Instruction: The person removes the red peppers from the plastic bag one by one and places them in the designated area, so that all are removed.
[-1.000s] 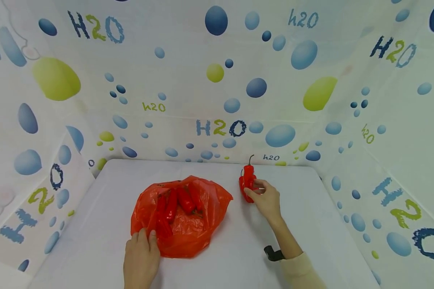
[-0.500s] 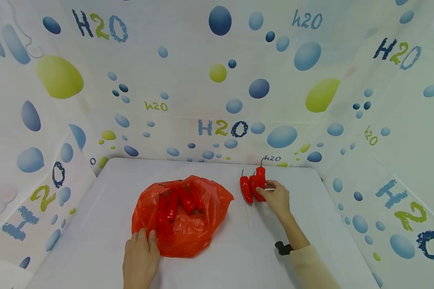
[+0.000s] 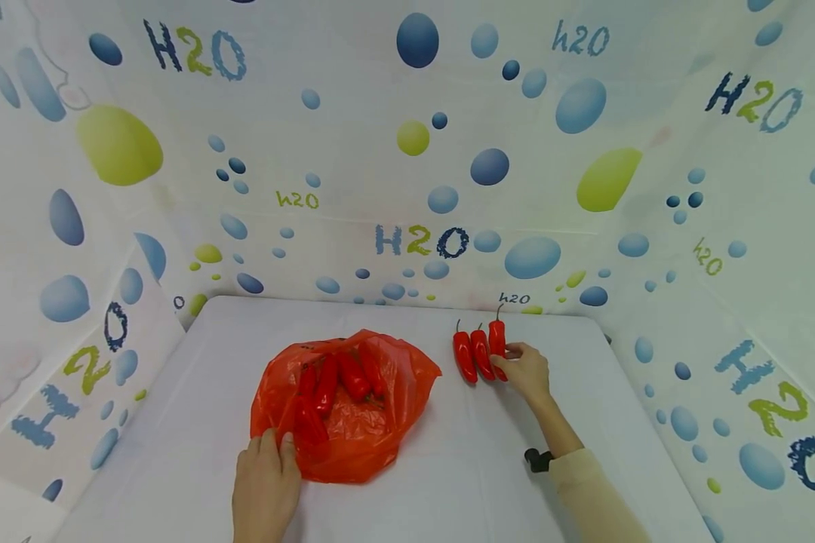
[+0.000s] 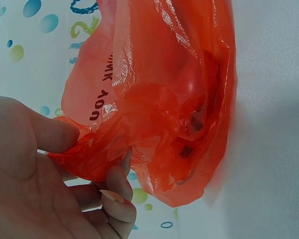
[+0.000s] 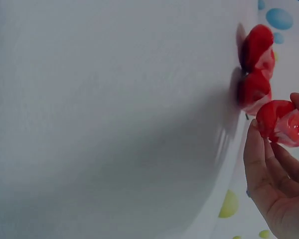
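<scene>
My left hand (image 3: 265, 475) pinches the near left rim of a red plastic bag (image 3: 356, 464); in the left wrist view the bunched plastic (image 4: 92, 154) shows between thumb and fingers. Several red chili peppers (image 3: 353, 375) lie inside the open bag. At the back right, my right hand (image 3: 526, 372) holds a red chili pepper (image 3: 497, 338) between thumb and fingertips, its stem pointing away. Two other chili peppers, one on the left (image 3: 465, 357) and one in the middle (image 3: 481, 354), lie side by side on the table, just left of the held one.
A white-covered table (image 3: 441, 483) carries everything. Behind and at both sides hangs a white curtain (image 3: 353, 136) printed with blue and green drops and "H2O" lettering. A black wrist device (image 3: 538, 460) sits on the right forearm.
My right hand has moved to the right with its chili pepper, from over the other two to beside them, and lower. The left hand stays on the bag.
</scene>
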A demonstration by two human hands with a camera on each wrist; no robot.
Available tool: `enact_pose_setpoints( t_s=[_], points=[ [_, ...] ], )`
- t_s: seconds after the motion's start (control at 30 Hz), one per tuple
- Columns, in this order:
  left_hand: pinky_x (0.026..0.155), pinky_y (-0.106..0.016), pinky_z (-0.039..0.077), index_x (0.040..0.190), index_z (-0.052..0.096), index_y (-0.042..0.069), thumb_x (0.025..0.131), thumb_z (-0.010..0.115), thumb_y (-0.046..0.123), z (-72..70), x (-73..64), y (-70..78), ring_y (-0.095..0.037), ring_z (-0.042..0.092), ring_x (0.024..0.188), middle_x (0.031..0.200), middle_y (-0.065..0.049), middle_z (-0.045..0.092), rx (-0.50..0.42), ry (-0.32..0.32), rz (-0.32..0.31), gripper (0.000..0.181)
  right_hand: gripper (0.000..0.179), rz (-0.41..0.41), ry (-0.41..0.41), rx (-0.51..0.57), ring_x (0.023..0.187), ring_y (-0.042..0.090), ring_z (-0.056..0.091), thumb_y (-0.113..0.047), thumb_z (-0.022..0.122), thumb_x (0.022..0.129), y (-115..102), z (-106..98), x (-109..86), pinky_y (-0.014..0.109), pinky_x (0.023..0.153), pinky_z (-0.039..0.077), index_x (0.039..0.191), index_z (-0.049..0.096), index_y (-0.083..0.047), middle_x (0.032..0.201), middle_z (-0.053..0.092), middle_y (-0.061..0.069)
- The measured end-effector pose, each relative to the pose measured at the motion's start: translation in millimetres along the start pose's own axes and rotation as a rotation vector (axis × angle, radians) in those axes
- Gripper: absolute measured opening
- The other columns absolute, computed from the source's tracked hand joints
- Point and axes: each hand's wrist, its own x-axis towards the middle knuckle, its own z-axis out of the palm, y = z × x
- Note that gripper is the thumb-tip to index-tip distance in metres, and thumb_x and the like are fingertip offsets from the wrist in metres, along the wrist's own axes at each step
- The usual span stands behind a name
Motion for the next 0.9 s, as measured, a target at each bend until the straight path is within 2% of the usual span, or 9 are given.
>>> enact_pose_setpoints(
  t_s=[0.33,0.57,0.9],
  points=[
    [0.082,-0.052,0.05,0.128,0.051,-0.012,0.111,0.046,0.023,2.1,0.5,-2.1,-0.04,0.051,0.098,0.107,-0.025,0.059,0.003,-0.009,-0.006,0.039,0.054,0.043,-0.014,-0.045,0.098,0.033,0.071,-0.033,0.077,0.093,17,8,10.8,0.04,0.075,0.062,0.132,0.065,0.004,0.116,0.072,0.022],
    [0.081,-0.053,0.049,0.126,0.053,-0.011,0.11,0.046,0.022,1.8,0.0,-5.9,-0.041,0.052,0.098,0.106,-0.025,0.059,0.005,0.006,0.019,0.038,0.053,0.053,-0.021,-0.065,0.094,0.032,0.072,-0.033,0.077,0.093,17,11,11.2,0.039,0.074,0.061,0.128,0.067,0.004,0.112,0.074,0.022],
    [0.085,-0.055,0.051,0.128,0.051,-0.011,0.111,0.046,0.023,-1.9,-1.3,-8.0,-0.042,0.052,0.101,0.109,-0.026,0.059,0.007,-0.021,-0.004,0.039,0.055,0.05,-0.034,-0.084,0.095,0.032,0.071,-0.038,0.077,0.094,14,10,8.1,0.04,0.077,0.06,0.126,0.067,0.005,0.111,0.074,0.022]
  ],
)
